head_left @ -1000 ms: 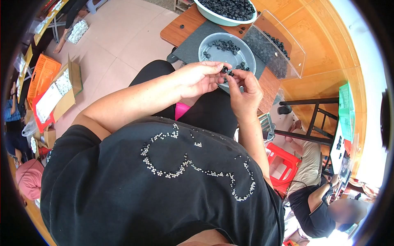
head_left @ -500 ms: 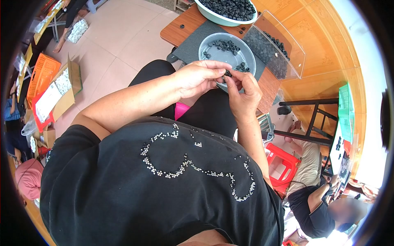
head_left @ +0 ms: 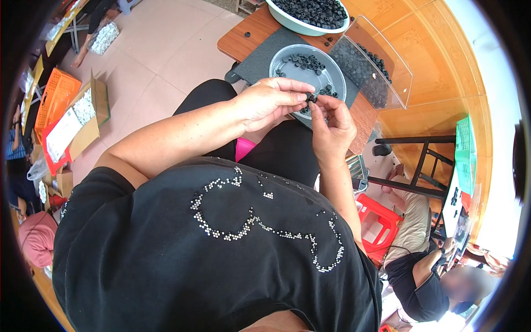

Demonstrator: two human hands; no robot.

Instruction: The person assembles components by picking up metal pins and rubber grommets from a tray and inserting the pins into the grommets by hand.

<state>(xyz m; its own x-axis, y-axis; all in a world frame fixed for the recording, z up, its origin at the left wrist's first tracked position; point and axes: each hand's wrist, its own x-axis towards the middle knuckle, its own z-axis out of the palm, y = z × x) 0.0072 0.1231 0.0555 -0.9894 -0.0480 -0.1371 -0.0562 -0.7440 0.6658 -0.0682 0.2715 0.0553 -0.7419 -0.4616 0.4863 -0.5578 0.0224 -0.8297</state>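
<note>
My left hand (head_left: 268, 102) pinches a small round black part (head_left: 311, 98) between thumb and fingertips. From the other side, the thumb and index finger of my right hand (head_left: 336, 130) close on the same part, so the two hands meet at it. Its finer details are too small to make out. Both hands are above the near rim of a clear round bowl (head_left: 275, 62), which has loose black parts (head_left: 307, 62) lying in clusters inside. The bowl stands on a dark grey mat (head_left: 255, 62).
Behind the bowl, a pale basin (head_left: 296, 25) is heaped with black parts. A clear acrylic bin (head_left: 399, 83) holding more stands right on the wooden table (head_left: 238, 40). At right, a person (head_left: 420, 282) sits near a red stool (head_left: 379, 227). An open carton (head_left: 91, 124) stands left.
Both hands have shifted very slightly, and the black part shows more clearly between the fingertips. My right fingers have turned a little around it.
</note>
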